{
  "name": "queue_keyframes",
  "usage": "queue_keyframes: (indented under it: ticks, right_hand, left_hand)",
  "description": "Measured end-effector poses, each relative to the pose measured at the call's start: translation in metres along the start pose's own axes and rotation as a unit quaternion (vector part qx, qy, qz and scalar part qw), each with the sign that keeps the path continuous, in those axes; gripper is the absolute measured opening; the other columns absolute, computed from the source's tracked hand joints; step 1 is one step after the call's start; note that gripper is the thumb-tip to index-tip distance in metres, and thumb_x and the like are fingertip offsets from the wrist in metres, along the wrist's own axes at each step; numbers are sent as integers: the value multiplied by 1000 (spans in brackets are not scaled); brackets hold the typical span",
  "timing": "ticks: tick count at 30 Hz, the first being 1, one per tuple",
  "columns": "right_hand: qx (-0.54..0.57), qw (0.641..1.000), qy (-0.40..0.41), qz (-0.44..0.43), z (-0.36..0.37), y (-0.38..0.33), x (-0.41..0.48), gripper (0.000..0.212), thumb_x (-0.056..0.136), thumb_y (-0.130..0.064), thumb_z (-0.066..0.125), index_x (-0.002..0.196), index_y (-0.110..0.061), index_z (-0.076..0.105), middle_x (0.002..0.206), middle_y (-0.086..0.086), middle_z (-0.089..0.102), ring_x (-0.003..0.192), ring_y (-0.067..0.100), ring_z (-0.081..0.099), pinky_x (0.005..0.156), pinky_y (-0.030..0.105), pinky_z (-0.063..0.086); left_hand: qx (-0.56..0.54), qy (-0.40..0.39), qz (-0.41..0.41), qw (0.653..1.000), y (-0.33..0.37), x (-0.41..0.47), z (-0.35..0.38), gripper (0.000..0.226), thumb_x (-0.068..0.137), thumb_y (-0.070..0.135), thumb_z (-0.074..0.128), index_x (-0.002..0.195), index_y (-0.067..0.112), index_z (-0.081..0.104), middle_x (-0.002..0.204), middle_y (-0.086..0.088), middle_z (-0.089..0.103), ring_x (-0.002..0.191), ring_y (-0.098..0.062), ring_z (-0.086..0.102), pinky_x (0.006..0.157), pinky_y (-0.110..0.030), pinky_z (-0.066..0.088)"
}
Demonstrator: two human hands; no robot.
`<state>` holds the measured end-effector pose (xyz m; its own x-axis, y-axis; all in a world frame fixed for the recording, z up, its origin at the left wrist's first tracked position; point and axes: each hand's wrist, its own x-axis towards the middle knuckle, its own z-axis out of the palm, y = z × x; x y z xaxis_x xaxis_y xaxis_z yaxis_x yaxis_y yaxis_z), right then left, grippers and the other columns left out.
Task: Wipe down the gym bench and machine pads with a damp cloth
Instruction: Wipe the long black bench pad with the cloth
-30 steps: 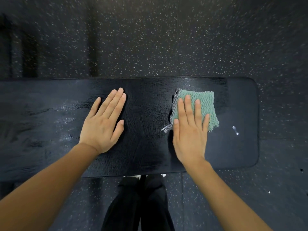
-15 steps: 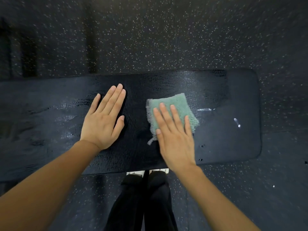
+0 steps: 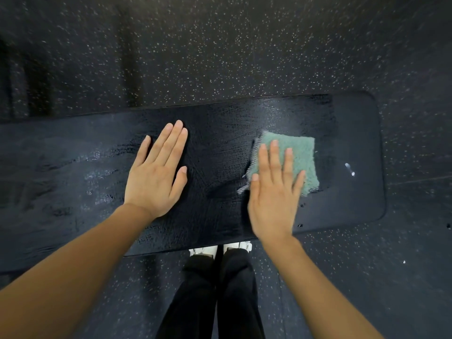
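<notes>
A long black padded bench (image 3: pixel 220 133) runs left to right across the view, its surface streaked with wet marks. A folded green cloth (image 3: pixel 302 155) lies flat on the bench's right half. My right hand (image 3: pixel 274 194) presses on the cloth with straight fingers, covering its near left part. My left hand (image 3: pixel 156 174) rests flat on the bench to the left of the cloth, fingers straight and together. The right end of the bench looks dull and dry, with a small white mark (image 3: pixel 349 169) on it.
Dark speckled rubber flooring (image 3: pixel 244 50) surrounds the bench on all sides. My own legs in black trousers (image 3: pixel 220 289) and white shoes stand close against the bench's near edge. Dark upright shapes show at the far left.
My right hand has slid the cloth back to the right along the bench, after a sweep to the left half a second ago. My left hand has stayed flat in place.
</notes>
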<state>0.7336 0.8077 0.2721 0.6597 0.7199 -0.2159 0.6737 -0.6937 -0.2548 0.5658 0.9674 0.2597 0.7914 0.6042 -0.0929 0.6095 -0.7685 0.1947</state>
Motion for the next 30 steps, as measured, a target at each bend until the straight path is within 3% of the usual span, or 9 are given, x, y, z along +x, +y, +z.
queue_keyframes:
  ticks: [5, 9, 12, 18, 24, 27, 30]
  right_hand:
    - [-27, 993, -21, -110, 21, -53, -27, 57, 102, -32, 23, 158, -26, 16, 165, -6, 11, 153, 22, 7, 120, 51, 2]
    - [-21, 987, -42, -152, 18, -43, -27, 57, 102, -31, 26, 158, -27, 17, 165, -9, 12, 153, 19, 7, 122, 46, 4]
    - [-26, 990, -39, -130, 9, -12, -16, 57, 102, -31, 24, 158, -30, 11, 164, -11, 8, 153, 17, 3, 123, 44, 1]
    - [-14, 1000, -26, -1, -24, 64, 12, 56, 102, -36, 11, 158, -32, 8, 164, -14, 2, 152, 13, -3, 123, 47, 3]
    - [29, 994, 41, 98, -5, 16, 7, 58, 101, -37, 13, 158, -30, 10, 165, -9, 3, 153, 20, -4, 121, 48, -5]
    - [25, 998, 27, 57, 8, -16, -11, 56, 102, -35, 17, 157, -31, 6, 165, -8, 4, 153, 21, -3, 121, 48, -6]
    - [3, 999, 5, -32, 23, -52, -40, 56, 102, -33, 22, 157, -28, 16, 165, -6, 13, 152, 25, 7, 121, 50, 1]
  left_hand:
    - [-6, 6, 1, 1000, 0, 1, -1, 63, 100, 33, 26, 158, 9, 19, 166, -4, 13, 154, -17, 9, 124, -41, 5]
    - [-7, 4, 3, 1000, -1, 0, 0, 63, 101, 34, 25, 158, 10, 17, 167, -3, 12, 154, -16, 7, 124, -40, 4]
    - [-7, 2, 4, 1000, -1, 0, 0, 63, 101, 34, 24, 159, 10, 16, 167, -3, 11, 154, -16, 7, 125, -40, 3]
    - [-14, 1, 4, 1000, -1, 0, -1, 63, 101, 34, 25, 159, 11, 15, 167, -2, 10, 154, -16, 6, 125, -41, 4]
    - [-10, 1, 6, 1000, 0, 0, -1, 63, 101, 34, 25, 159, 10, 14, 167, -2, 8, 154, -17, 5, 125, -44, 7]
    - [-9, 3, 6, 1000, 0, 0, -1, 63, 101, 34, 24, 159, 10, 15, 167, -3, 9, 154, -17, 6, 124, -43, 6]
    - [-5, 7, 9, 1000, -1, 0, 0, 64, 100, 33, 25, 158, 9, 16, 167, -4, 11, 154, -18, 8, 124, -44, 8]
